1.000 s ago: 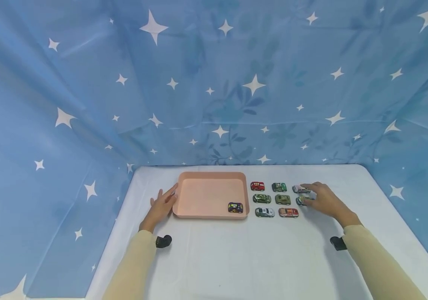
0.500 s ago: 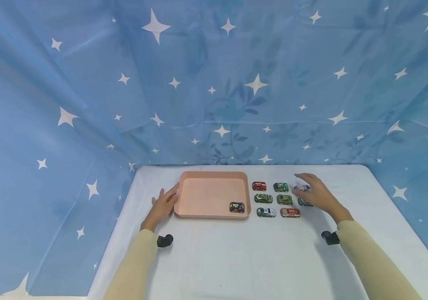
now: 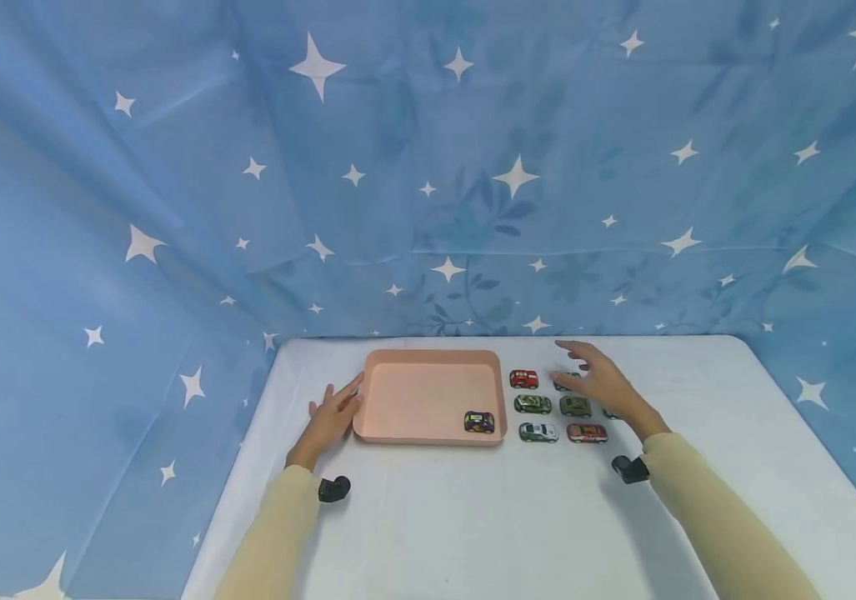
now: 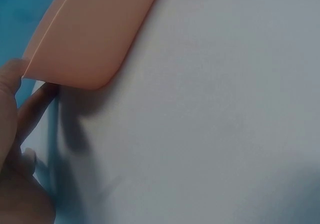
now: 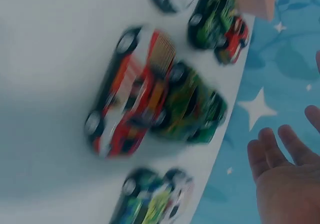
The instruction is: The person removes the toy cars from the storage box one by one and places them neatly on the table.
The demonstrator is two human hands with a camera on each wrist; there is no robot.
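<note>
My left hand (image 3: 326,425) rests with extended fingers against the left end of a pink tray (image 3: 408,400); in the left wrist view a thumb and finger touch its corner. One dark toy car (image 3: 479,422) sits at the tray's front right. Over the toy cars, my right hand (image 3: 608,387) hovers with spread fingers and nothing in it. It partly covers a green car (image 3: 567,382). Nearby stand a red car (image 3: 524,379), a camouflage car (image 3: 533,404), an olive car (image 3: 575,407), a white car (image 3: 538,432) and an orange-red car (image 3: 588,433).
A blue-green car (image 5: 145,204) and a whitish car (image 5: 179,194) at the right of the group are mostly hidden by the right hand in the head view. White cloth (image 3: 473,517) covers the table. A blue star-patterned curtain (image 3: 397,208) hangs behind and beside it.
My right hand has lifted off the rightmost cars and moved left over the middle ones, holding nothing. The left hand stays at the tray. The head view has shifted slightly.
</note>
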